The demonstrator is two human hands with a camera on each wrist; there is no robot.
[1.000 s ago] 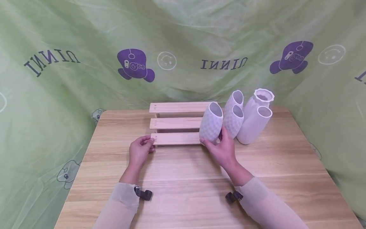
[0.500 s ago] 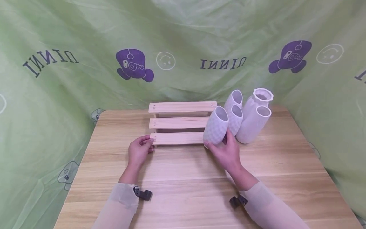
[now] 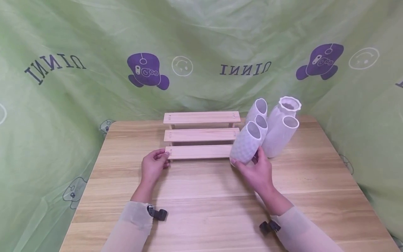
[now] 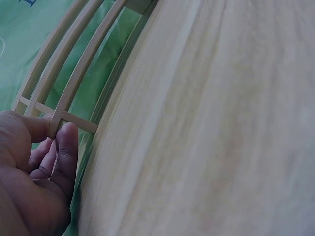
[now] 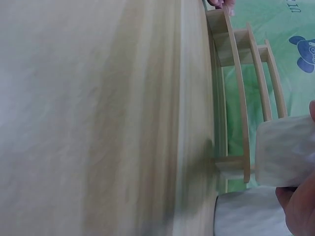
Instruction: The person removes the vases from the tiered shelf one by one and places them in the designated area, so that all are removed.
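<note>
My right hand [image 3: 256,173] grips a white vase [image 3: 245,145] with a dimpled surface and slanted mouth near its base. The vase leans to the right, off the table, by the right end of a three-step wooden rack [image 3: 201,151]. With thumb and fingers, my left hand [image 3: 153,166] pinches the left end of the rack's front board, as the left wrist view also shows. Two more dimpled vases [image 3: 261,122] stand just behind the held one, partly hidden. In the right wrist view, the held vase [image 5: 283,152] hangs above table level.
A smooth white vase [image 3: 278,138] and one with a ruffled rim [image 3: 278,111] stand on the right. The wooden table [image 3: 201,210] reaches back to a green printed curtain [image 3: 201,35] that hangs around it.
My right hand has carried the vase rightward and slightly toward me, away from over the front board's right end. My left hand stays on the rack.
</note>
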